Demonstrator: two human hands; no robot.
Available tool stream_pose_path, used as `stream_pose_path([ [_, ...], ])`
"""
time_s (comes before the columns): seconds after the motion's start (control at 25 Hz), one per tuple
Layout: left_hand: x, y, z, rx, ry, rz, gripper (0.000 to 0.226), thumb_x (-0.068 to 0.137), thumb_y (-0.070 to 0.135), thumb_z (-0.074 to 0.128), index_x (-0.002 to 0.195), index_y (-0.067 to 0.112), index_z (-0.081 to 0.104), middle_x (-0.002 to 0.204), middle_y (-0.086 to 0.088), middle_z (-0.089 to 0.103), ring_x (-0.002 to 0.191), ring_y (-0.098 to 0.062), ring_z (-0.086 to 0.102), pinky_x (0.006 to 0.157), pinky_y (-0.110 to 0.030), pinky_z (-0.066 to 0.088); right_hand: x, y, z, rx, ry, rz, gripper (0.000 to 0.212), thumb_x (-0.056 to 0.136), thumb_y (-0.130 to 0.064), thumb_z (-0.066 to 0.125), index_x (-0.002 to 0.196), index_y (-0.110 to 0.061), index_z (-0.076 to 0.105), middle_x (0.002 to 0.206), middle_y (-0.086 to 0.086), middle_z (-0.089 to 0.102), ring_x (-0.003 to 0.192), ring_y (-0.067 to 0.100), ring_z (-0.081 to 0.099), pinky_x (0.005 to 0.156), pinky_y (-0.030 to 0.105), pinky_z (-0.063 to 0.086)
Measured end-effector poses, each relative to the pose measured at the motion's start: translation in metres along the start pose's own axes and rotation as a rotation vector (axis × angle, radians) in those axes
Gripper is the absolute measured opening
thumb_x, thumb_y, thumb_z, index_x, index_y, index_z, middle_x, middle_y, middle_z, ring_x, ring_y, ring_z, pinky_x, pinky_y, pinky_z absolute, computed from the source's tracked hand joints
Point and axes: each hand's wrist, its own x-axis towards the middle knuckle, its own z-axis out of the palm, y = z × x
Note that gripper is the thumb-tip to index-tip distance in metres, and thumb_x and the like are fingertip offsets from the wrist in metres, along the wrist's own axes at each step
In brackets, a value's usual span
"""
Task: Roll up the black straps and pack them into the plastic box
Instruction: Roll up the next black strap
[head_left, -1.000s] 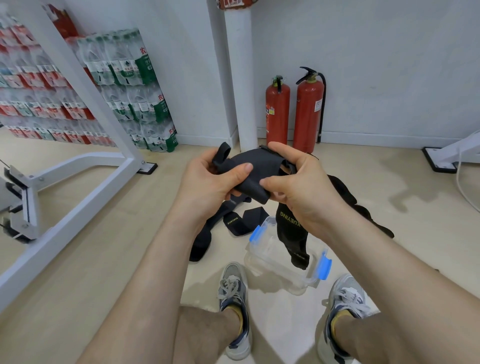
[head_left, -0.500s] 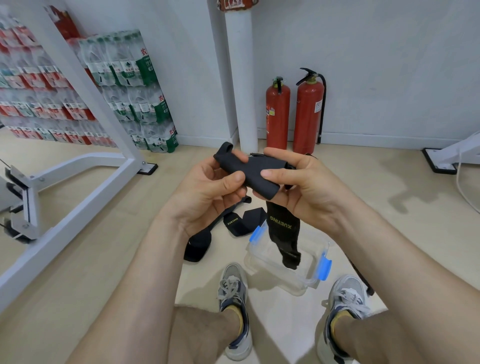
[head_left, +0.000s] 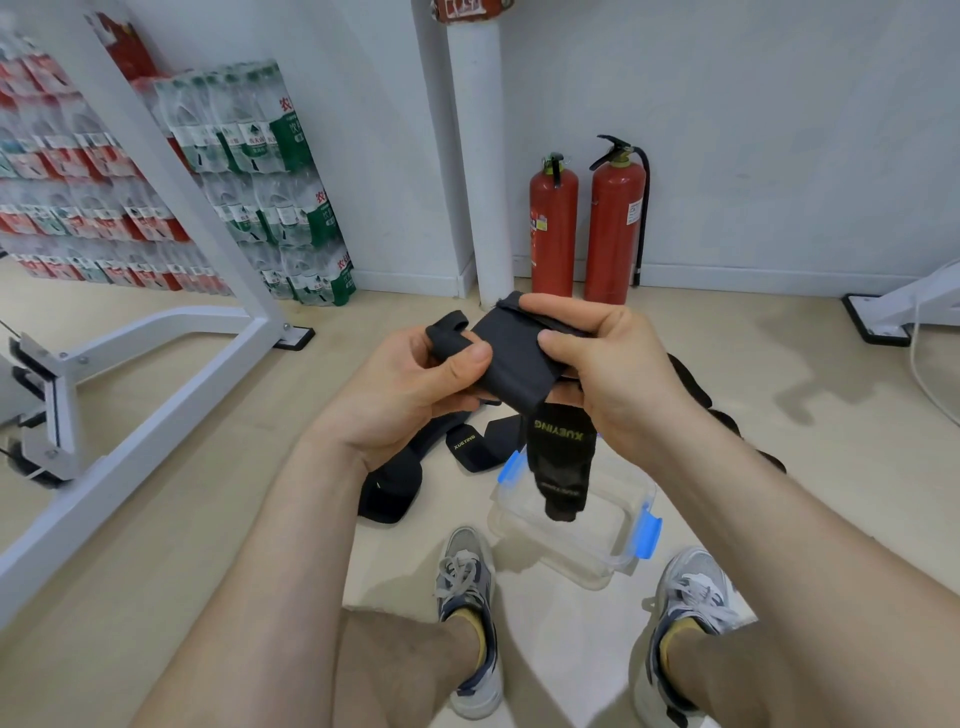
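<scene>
Winding on another wrap since a moment ago, the left hand and right hand each pinch an end of the half-rolled black strap. Its loose tail dangles over the plastic box on the floor, so the rolling looks unfinished.

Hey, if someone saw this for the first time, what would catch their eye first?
Dead centre, the left hand and right hand grip a partly rolled black strap whose lettered tail dangles over the clear plastic box on the floor. Behind them, two red fire extinguishers stand by the white wall.
</scene>
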Motion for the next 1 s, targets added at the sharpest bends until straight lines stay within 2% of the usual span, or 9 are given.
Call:
stream_pose_path([
  [0.12, -0.001, 0.004, 0.01, -0.005, 0.083, 0.005, 0.02, 0.075, 0.026, 0.07, 0.08, 0.009, 0.061, 0.073, -0.003, 0.071, 0.062, -0.013, 0.069, 0.053, -0.016, 0.05, -0.003, -0.003, -0.001, 0.021, -0.019, -0.059, 0.031, 0.095, 0.002, 0.056, 0.117, -0.015, 0.07, 0.103, 0.004, 0.074, 0.082, 0.017, 0.074, 0.058, 0.027, 0.058],
  [0.2, 0.002, 0.003, 0.013, 0.014, 0.18, 0.014, 0.018, 0.079, 0.022, 0.073, 0.08, 0.011, 0.06, 0.069, -0.003, 0.071, 0.058, -0.017, 0.069, 0.05, -0.019, 0.05, -0.005, -0.003, -0.001, 0.018, -0.073, -0.07, 0.035, 0.088, -0.004, 0.068, 0.121, -0.015, 0.067, 0.1, 0.003, 0.074, 0.081, 0.015, 0.074, 0.058, 0.025, 0.057],
  [0.36, 0.009, -0.002, 0.018, -0.03, 0.299, 0.031, 0.019, 0.087, 0.004, 0.071, 0.081, 0.015, 0.056, 0.063, 0.004, 0.066, 0.054, -0.018, 0.064, 0.047, -0.023, 0.049, -0.003, 0.002, -0.002, -0.178, -0.133, -0.1, 0.063, 0.076, 0.007, 0.078, 0.131, -0.018, 0.062, 0.116, 0.003, 0.07, 0.098, 0.017, 0.072, 0.078, 0.036, 0.061],
  [0.48, 0.009, -0.005, 0.012, -0.171, 0.174, 0.023, 0.018, 0.084, 0.011, 0.075, 0.089, 0.02, 0.061, 0.071, 0.001, 0.066, 0.056, -0.019, 0.055, 0.048, -0.02, 0.048, -0.002, 0.001, -0.004, -0.039, -0.16, -0.062, 0.056, 0.079, 0.01, 0.072, 0.13, -0.014, 0.062, 0.119, 0.01, 0.069, 0.101, 0.024, 0.072, 0.081, 0.039, 0.061],
  [0.56, 0.007, -0.007, 0.003, -0.294, -0.018, 0.017, 0.033, 0.068, 0.024, 0.089, 0.094, 0.022, 0.068, 0.076, -0.001, 0.064, 0.059, -0.015, 0.055, 0.055, -0.019, 0.05, -0.002, -0.001, -0.006, 0.098, -0.199, -0.013, 0.051, 0.082, 0.011, 0.066, 0.129, -0.01, 0.062, 0.118, 0.014, 0.07, 0.097, 0.026, 0.073, 0.075, 0.038, 0.061],
  [0.64, 0.008, -0.008, -0.001, -0.314, -0.12, 0.049, 0.044, 0.056, 0.033, 0.094, 0.092, 0.023, 0.072, 0.082, -0.002, 0.067, 0.067, -0.013, 0.062, 0.064, -0.021, 0.053, -0.003, -0.003, -0.007, 0.163, -0.227, 0.025, 0.049, 0.084, 0.012, 0.063, 0.129, -0.008, 0.061, 0.119, 0.016, 0.069, 0.094, 0.028, 0.073, 0.07, 0.035, 0.061],
  [0.84, 0.01, -0.007, 0.0, -0.337, -0.097, 0.147, 0.029, 0.06, 0.031, 0.088, 0.082, 0.015, 0.077, 0.092, -0.007, 0.075, 0.089, -0.019, 0.073, 0.075, -0.025, 0.058, -0.007, -0.003, -0.002, 0.177, -0.228, 0.059, 0.042, 0.087, 0.008, 0.061, 0.125, -0.01, 0.064, 0.12, 0.017, 0.068, 0.095, 0.03, 0.073, 0.065, 0.032, 0.061],
  [0.96, 0.008, -0.004, 0.003, -0.295, -0.027, 0.144, 0.02, 0.064, 0.027, 0.08, 0.079, 0.013, 0.077, 0.089, -0.009, 0.076, 0.087, -0.023, 0.074, 0.074, -0.029, 0.059, -0.008, -0.002, 0.002, 0.137, -0.19, 0.086, 0.025, 0.097, -0.014, 0.057, 0.12, -0.013, 0.068, 0.12, 0.017, 0.069, 0.102, 0.034, 0.071, 0.065, 0.035, 0.063],
  [1.0, 0.007, -0.003, 0.005, -0.28, 0.006, 0.139, 0.019, 0.065, 0.024, 0.079, 0.079, 0.01, 0.075, 0.088, -0.01, 0.075, 0.085, -0.024, 0.074, 0.072, -0.03, 0.059, -0.007, -0.001, 0.003, 0.141, -0.175, 0.098, 0.027, 0.1, -0.024, 0.053, 0.118, -0.012, 0.069, 0.117, 0.016, 0.07, 0.102, 0.035, 0.071, 0.067, 0.037, 0.063],
])
